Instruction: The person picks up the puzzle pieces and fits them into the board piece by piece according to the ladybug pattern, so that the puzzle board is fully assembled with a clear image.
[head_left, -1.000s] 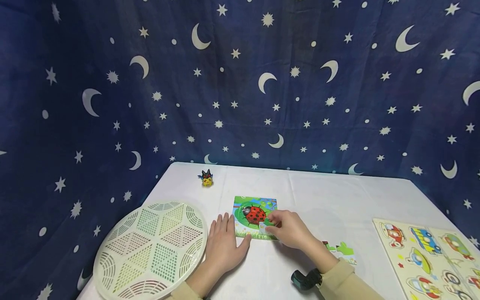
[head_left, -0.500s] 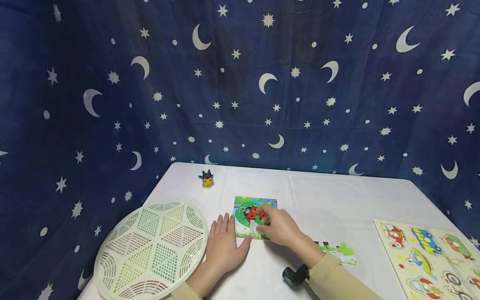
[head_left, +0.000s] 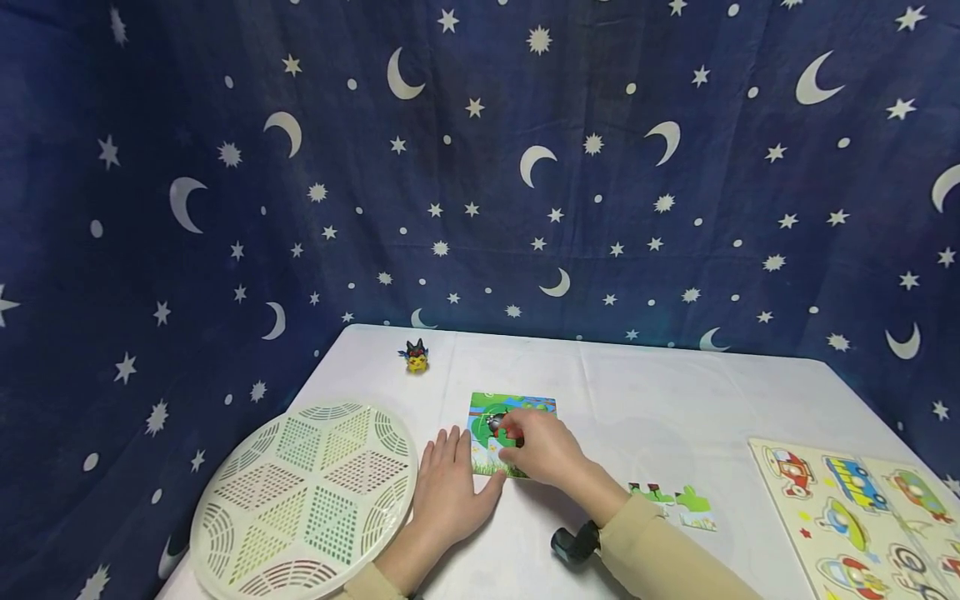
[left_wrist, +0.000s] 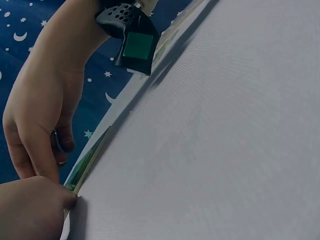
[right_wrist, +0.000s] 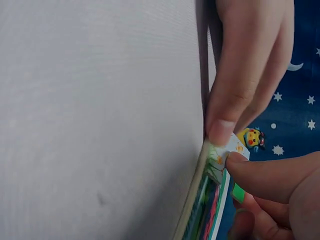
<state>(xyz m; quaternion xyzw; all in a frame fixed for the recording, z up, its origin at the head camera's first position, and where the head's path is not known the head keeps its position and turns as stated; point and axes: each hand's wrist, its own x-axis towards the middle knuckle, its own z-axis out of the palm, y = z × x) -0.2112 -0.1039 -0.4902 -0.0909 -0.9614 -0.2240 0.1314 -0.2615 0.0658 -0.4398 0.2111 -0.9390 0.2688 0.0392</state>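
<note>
A square ladybug jigsaw puzzle (head_left: 483,408) lies on the white table. My left hand (head_left: 452,487) rests with its fingers extended along the puzzle's left side, its thumb at the lower edge. In the right wrist view, that thumb touches the flowered corner of the puzzle (right_wrist: 219,159). Over the puzzle, my right hand (head_left: 547,450) pinches a puzzle piece (head_left: 504,439) between thumb and fingers; its green part (right_wrist: 239,193) shows behind the thumb in the right wrist view. The right hand covers much of the ladybug picture.
Several loose green puzzle pieces (head_left: 692,499) lie right of the right forearm. A round perforated white tray (head_left: 300,500) stands at the left. A small yellow-and-black figure (head_left: 416,357) is at the back left; a wooden picture board (head_left: 817,521) lies at the right.
My right hand has moved left across the puzzle with the piece, from its right side toward the middle. The left hand has stayed in place.
</note>
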